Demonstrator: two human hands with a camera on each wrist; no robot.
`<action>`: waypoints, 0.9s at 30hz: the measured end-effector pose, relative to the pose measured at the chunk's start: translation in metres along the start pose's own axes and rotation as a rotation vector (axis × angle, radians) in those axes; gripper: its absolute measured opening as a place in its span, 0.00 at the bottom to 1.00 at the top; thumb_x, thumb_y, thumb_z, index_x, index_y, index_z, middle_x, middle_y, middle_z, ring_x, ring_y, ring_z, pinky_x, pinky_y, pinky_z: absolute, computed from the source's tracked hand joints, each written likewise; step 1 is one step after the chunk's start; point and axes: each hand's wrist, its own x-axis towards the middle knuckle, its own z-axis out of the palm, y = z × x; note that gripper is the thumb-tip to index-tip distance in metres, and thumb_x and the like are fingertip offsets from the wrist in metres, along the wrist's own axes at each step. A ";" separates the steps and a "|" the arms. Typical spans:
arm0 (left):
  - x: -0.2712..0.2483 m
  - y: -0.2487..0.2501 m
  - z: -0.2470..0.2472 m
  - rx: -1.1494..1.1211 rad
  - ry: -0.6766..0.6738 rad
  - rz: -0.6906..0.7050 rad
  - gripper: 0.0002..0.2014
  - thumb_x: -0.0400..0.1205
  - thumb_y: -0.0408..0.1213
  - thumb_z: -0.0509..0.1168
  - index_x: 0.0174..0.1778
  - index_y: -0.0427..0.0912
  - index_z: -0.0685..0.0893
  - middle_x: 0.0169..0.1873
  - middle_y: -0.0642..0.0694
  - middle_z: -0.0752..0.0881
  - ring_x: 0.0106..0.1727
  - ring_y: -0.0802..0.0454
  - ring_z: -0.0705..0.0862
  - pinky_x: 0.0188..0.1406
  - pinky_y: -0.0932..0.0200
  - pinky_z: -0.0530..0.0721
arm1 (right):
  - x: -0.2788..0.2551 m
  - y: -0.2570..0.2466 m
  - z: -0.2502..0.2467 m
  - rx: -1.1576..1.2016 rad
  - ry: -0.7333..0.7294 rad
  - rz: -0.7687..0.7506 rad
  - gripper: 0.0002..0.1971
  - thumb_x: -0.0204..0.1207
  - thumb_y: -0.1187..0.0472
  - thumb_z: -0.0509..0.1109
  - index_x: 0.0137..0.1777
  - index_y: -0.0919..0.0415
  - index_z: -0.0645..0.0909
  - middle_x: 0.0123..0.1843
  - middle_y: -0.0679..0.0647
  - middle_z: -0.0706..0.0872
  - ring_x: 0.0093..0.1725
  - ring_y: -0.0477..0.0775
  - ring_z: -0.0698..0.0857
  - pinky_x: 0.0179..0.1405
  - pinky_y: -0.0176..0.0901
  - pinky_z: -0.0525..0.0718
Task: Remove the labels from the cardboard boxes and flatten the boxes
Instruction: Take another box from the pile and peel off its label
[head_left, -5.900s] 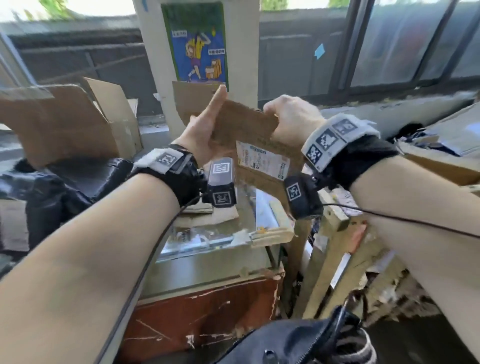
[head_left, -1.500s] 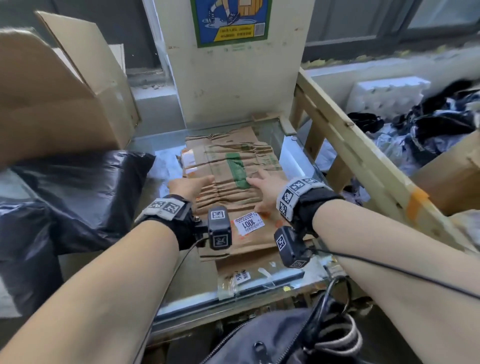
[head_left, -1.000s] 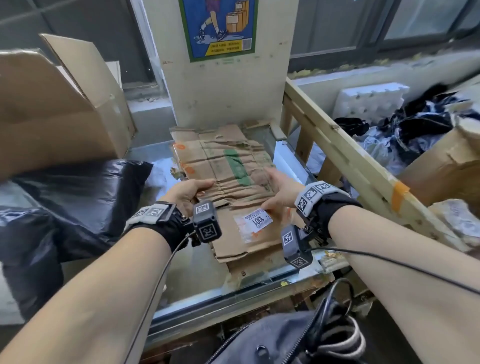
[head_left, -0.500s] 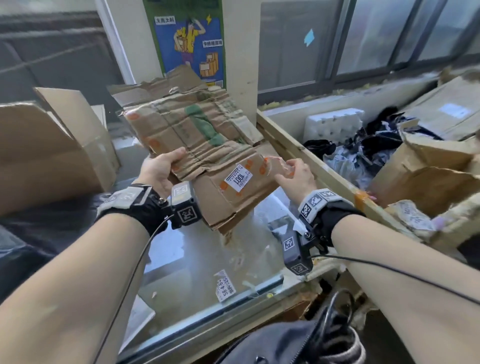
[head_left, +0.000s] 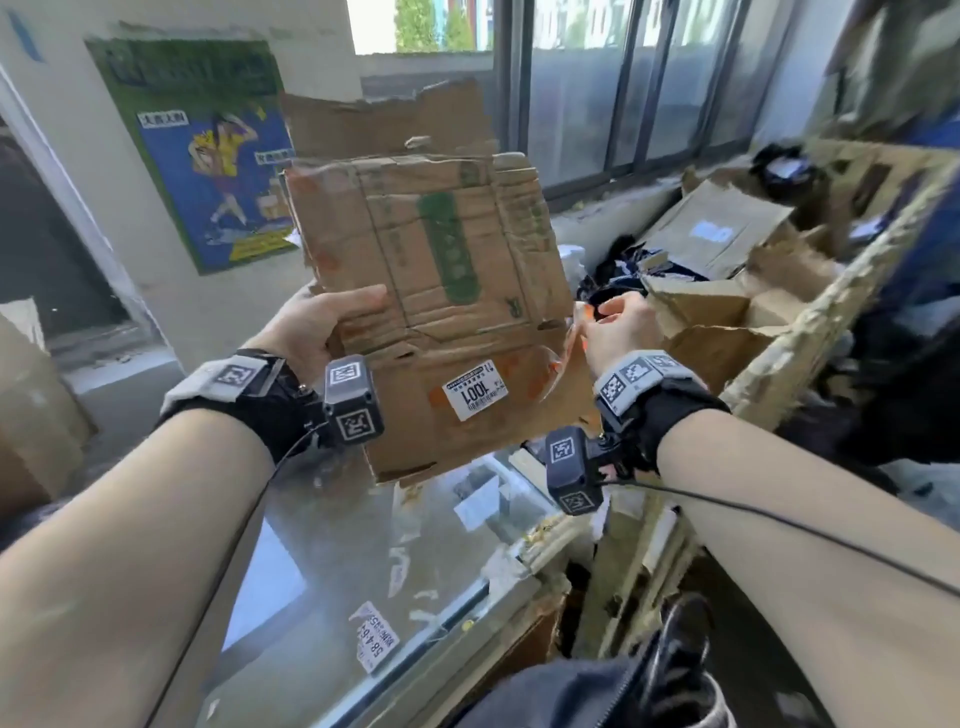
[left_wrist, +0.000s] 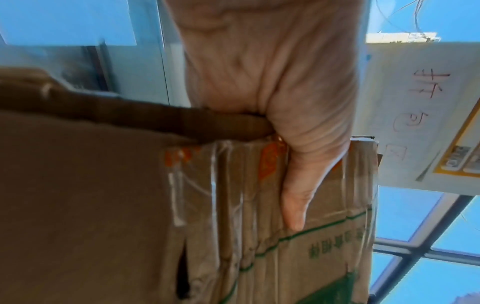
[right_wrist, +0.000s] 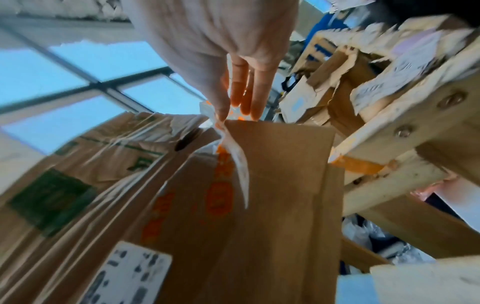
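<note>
Gripping the flattened box (head_left: 436, 291) with thumb in front, the left hand (head_left: 317, 332) lifts it; the right hand (head_left: 618, 332) pinches tape (right_wrist: 233, 156) at its fingertips.

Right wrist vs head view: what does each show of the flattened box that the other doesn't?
Right wrist only: the thumb and fingers of the right hand pinching a strip of clear tape peeled up from the flattened box at its top edge.

Head only: the left hand gripping the box's opposite edge, the box held upright above the glass-topped table, and a loose label lying on the glass.

Both: the box's green print, orange marks, and the white label on its lower part.
</note>
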 end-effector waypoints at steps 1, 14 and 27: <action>0.003 0.001 0.010 0.002 -0.027 -0.007 0.21 0.79 0.29 0.70 0.69 0.33 0.80 0.41 0.37 0.91 0.36 0.42 0.91 0.28 0.48 0.88 | 0.003 0.001 -0.014 -0.001 0.050 0.014 0.09 0.75 0.52 0.72 0.40 0.55 0.77 0.40 0.56 0.82 0.41 0.60 0.83 0.46 0.47 0.83; 0.009 -0.017 0.165 0.083 -0.341 0.068 0.08 0.80 0.29 0.69 0.54 0.35 0.85 0.31 0.45 0.91 0.29 0.51 0.90 0.23 0.59 0.86 | 0.027 0.047 -0.140 0.061 0.029 0.179 0.37 0.72 0.36 0.68 0.71 0.63 0.71 0.63 0.54 0.81 0.62 0.57 0.80 0.57 0.41 0.71; -0.006 -0.045 0.252 0.142 -0.647 -0.021 0.09 0.79 0.32 0.70 0.54 0.36 0.86 0.41 0.41 0.92 0.37 0.47 0.91 0.31 0.56 0.88 | 0.007 0.096 -0.246 0.150 0.185 0.255 0.26 0.75 0.42 0.70 0.48 0.70 0.83 0.41 0.58 0.85 0.45 0.56 0.82 0.44 0.42 0.76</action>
